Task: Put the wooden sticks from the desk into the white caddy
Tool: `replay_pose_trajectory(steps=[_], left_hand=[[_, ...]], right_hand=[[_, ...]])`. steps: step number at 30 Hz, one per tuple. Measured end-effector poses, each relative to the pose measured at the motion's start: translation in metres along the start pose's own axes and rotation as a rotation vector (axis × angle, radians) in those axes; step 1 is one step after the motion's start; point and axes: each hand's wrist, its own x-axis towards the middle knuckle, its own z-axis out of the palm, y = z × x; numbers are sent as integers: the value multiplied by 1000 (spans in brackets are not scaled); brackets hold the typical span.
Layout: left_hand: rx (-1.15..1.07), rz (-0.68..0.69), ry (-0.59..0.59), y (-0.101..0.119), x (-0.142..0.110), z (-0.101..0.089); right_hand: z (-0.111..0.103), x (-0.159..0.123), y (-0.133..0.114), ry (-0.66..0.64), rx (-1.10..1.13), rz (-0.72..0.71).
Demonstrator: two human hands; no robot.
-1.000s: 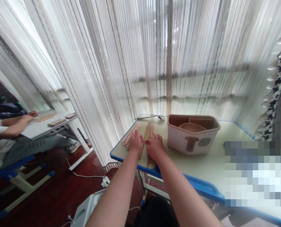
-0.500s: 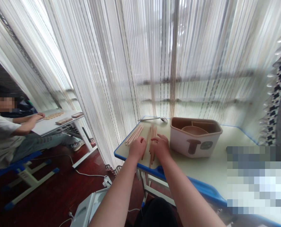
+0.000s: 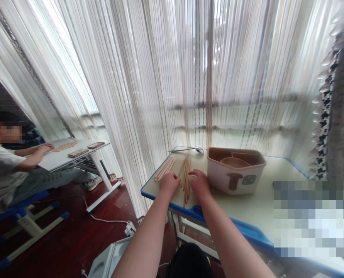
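Two groups of chopsticks lie on the desk [image 3: 229, 206]. Pale chopsticks [image 3: 166, 166] fan out at the left. Darker brown chopsticks [image 3: 186, 178] form a loose bundle between my hands. Just left of that bundle, my left hand [image 3: 169, 185] rests with its fingers curled in and nothing visible in them. My right hand [image 3: 200, 183] is at the bundle's right side, its fingers bent and apart, fingertips close to the sticks; whether they touch I cannot tell. A metal ladle [image 3: 199, 150] lies behind, along the desk's far edge.
Right of my hand stands a pinkish-white container [image 3: 226, 179] with a brown compartmented inside. Sheer curtains [image 3: 160, 77] hang behind the desk. At the left, a person [image 3: 4, 162] sits at a white table [image 3: 51, 160]. A white cable [image 3: 108, 221] runs over the floor.
A brown chopstick that lay apart beside my left hand is now closer to the bundle. My right hand has drawn slightly right, off the sticks. The view has shifted a little.
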Motion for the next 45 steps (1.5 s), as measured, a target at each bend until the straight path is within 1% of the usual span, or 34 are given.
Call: replay_pose_trajectory(steps=[2, 6, 9, 12, 14, 16, 20, 23, 25, 29, 31, 33, 36, 38, 41, 45], left_hand=[[-27, 1, 27, -1, 0, 0], [-112, 45, 62, -5, 1, 2], [-185, 44, 78, -10, 1, 4], [-298, 48, 95, -14, 2, 7], [-421, 65, 93, -15, 1, 7], [-597, 73, 74, -16, -1, 7], [-987, 55, -21, -14, -8, 3], [-1127, 43, -105, -11, -11, -2], [-1163, 30, -141, -10, -12, -5], [-1168, -4, -208, -10, -12, -8], [-1130, 23, -245, -9, -13, -9], [-1074, 82, -267, -8, -15, -10], [-990, 181, -277, -5, -19, -15], [-955, 214, -270, -5, -20, -17], [-944, 206, -273, -8, -19, -18], [-1017, 181, -309, -12, -16, -14]], right_hand=[[0, 0, 0, -1, -6, -12], [1, 0, 0, -3, -7, -41], [1, 0, -1, 26, 7, -48], [0, 0, -4, 67, 33, -19], [-1, -1, -7, 66, 50, -9], [-2, -2, -9, 52, 64, -10], [-2, -1, -10, 43, 101, -13], [-2, 0, -10, 35, 141, -56], [-1, 1, -11, 42, 157, -72], [1, 2, -15, 75, 184, -26], [2, 2, -17, 59, 206, -10], [3, 2, -19, 43, 230, 8], [0, 0, -23, 39, 271, 33], [-4, -2, -26, 47, 291, 29], [-10, -3, -31, 41, 310, 7], [-15, 1, -42, -16, 344, -29]])
